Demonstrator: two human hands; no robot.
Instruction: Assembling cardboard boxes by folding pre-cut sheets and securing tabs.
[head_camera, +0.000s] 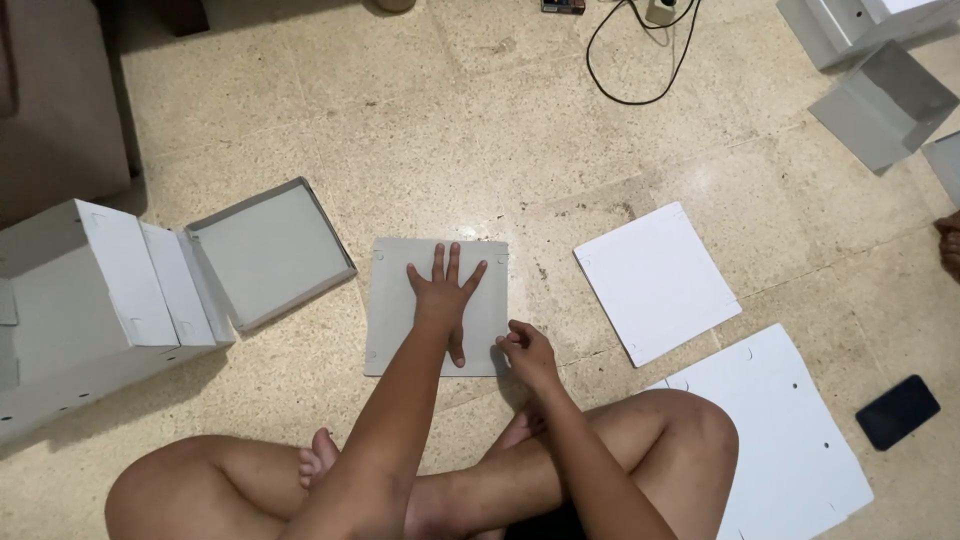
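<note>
From the head view we sit cross-legged on a speckled beige stone floor (480, 130), with a folded white box (90, 300) to our left, white cardboard sheets (655, 282) to our right and a dark phone (897, 411) beyond them. Our left hand (440, 295) lies released, fingers spread flat on the grey cardboard panel (395, 330) just before our legs. Our right hand (525, 350) curls in a pinching grip at the panel's near right edge.

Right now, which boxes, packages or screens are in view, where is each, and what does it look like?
Open folded box: far left, grey-white, lid flung open.
Flat grey box panel: centre, square, under the left hand.
White panel: right of centre, square.
Phone: lower right, dark screen.
</note>
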